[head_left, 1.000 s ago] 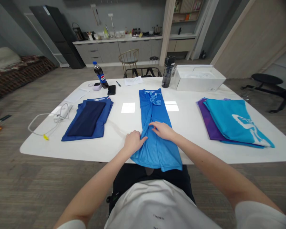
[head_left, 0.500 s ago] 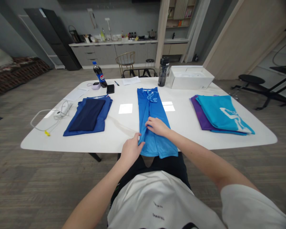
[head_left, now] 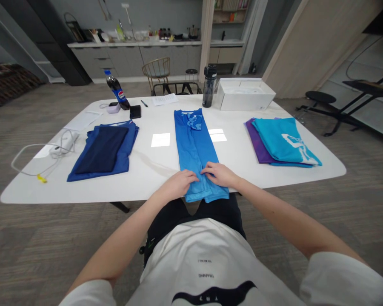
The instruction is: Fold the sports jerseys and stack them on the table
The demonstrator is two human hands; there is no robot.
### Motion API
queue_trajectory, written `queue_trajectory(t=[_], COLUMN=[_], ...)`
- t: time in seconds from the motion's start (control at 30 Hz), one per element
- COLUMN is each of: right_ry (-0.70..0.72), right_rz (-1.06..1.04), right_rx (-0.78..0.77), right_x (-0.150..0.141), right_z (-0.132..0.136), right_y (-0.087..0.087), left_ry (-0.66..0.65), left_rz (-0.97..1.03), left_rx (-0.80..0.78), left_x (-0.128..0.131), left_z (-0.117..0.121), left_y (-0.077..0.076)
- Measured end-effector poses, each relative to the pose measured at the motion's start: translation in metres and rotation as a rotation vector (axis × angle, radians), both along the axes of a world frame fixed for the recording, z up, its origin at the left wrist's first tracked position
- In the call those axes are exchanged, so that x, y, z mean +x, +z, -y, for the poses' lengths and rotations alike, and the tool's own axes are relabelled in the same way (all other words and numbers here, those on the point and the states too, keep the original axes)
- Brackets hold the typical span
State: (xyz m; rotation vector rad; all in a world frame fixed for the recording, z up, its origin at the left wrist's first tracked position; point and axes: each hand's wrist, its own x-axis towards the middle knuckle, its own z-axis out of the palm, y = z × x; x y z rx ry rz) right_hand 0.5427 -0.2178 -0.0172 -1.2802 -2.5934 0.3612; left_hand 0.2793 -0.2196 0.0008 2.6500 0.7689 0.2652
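Observation:
A bright blue shirt (head_left: 193, 144) lies folded into a long narrow strip down the middle of the white table (head_left: 153, 165), its near end hanging over the front edge. My left hand (head_left: 178, 184) rests on the strip's near left side with fingers bent onto the cloth. My right hand (head_left: 219, 173) lies on its near right side, fingers stretched toward the left hand. The fingertips of both hands almost meet on the fabric.
A folded dark blue stack (head_left: 104, 146) lies to the left, a turquoise and purple stack (head_left: 281, 140) to the right. At the far edge stand a cola bottle (head_left: 116, 90), phone (head_left: 135, 111), dark flask (head_left: 209, 80) and white box (head_left: 244, 93). A white cable (head_left: 35, 153) lies at far left.
Both hands slid down the blue strip toward its near end and came closer together. My head moved back and the view shifted, so the table sits farther off.

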Motion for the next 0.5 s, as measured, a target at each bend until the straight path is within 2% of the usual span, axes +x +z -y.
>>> queue_trajectory(t=[0.1, 0.23, 0.37, 0.5], right_ry=[0.048, 0.099, 0.158, 0.15], right_rz=[-0.007, -0.082, -0.113, -0.114], right_rx=[-0.046, -0.12, -0.195, -0.295], right_x=[0.006, 0.012, 0.024, 0.05], right_z=[0.015, 0.026, 0.026, 0.021], right_y=[0.0, 0.001, 0.006, 0.014], left_ry=[-0.081, -0.123, -0.132, -0.123], left_rz=[-0.016, 0.007, 0.047, 0.068], left_rx=[-0.051, -0.129, -0.254, -0.31], left_x=[-0.013, -0.029, -0.038, -0.04], left_z=[-0.007, -0.003, -0.003, -0.007], left_y=[-0.01, -0.015, -0.015, -0.013])
